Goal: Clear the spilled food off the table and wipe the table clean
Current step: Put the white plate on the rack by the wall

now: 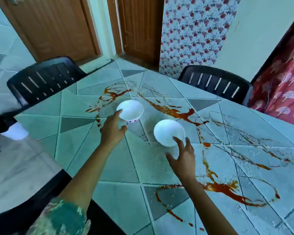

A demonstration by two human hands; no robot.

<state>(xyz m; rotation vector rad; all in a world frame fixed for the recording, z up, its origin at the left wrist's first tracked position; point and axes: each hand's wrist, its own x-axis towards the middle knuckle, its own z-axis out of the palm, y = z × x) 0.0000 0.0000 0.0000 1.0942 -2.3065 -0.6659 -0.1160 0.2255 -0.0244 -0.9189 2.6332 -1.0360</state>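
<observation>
- sauce (227, 189) is lying in red streaks and pools across the tiled table (109, 200), with pale grains (244, 136) scattered through it; they are too blurred for us to name.
- we are seeing two white bowls standing upright among the streaks, near each other but apart: the far bowl (130, 108) and the near bowl (168, 131). both are glaring white inside, so we cannot tell what they are holding.
- our left hand (112, 131) is reaching the far bowl with fingers spread and fairly straight, one fingertip touching its rim and the thumb just beside its base; it is not yet closing round it.
- our right hand (183, 160) is laying its fingers over the near bowl's rim with the thumb against the outer wall, so it appears to be pinching that bowl.
- we are judging this as an early step: getting the crockery off the mess, with no wiping begun.
- next we are needing the left hand to close on its bowl, then both bowls lifting level and going clear of the sauce. no cloth is showing in this view, so one is wanting fetching.
</observation>
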